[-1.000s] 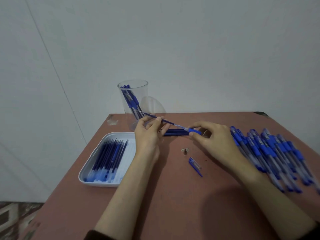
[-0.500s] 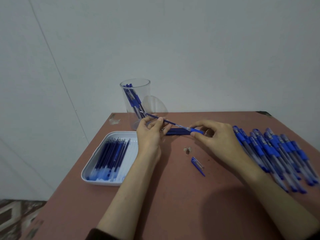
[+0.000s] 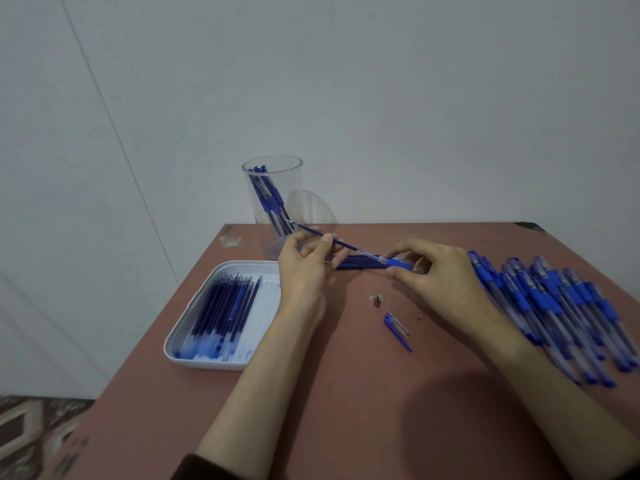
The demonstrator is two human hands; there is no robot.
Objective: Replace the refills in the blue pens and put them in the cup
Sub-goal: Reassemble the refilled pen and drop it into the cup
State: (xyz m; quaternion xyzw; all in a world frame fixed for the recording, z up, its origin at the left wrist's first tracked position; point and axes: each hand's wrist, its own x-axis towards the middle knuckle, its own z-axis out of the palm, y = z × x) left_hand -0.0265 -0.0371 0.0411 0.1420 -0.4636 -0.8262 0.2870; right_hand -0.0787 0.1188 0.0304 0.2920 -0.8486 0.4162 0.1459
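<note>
My left hand (image 3: 304,268) pinches a blue refill (image 3: 343,243) near its tip end. The refill runs right into a pen barrel with a blue grip (image 3: 398,263), which my right hand (image 3: 440,275) pinches. A few loose refills (image 3: 360,263) lie on the table beneath them. A clear cup (image 3: 277,202) at the back holds several blue pens. A pile of blue pens (image 3: 554,306) lies to the right. A pen cap (image 3: 396,325) lies in front of my hands.
A white tray (image 3: 194,327) with several refills sits on the left of the brown table (image 3: 346,410). A small metal bit (image 3: 377,299) lies near the cap. The table's left edge drops to a patterned floor.
Hands stay almost where they were; the refill still spans between them, with no clear shift in or out of the barrel.
</note>
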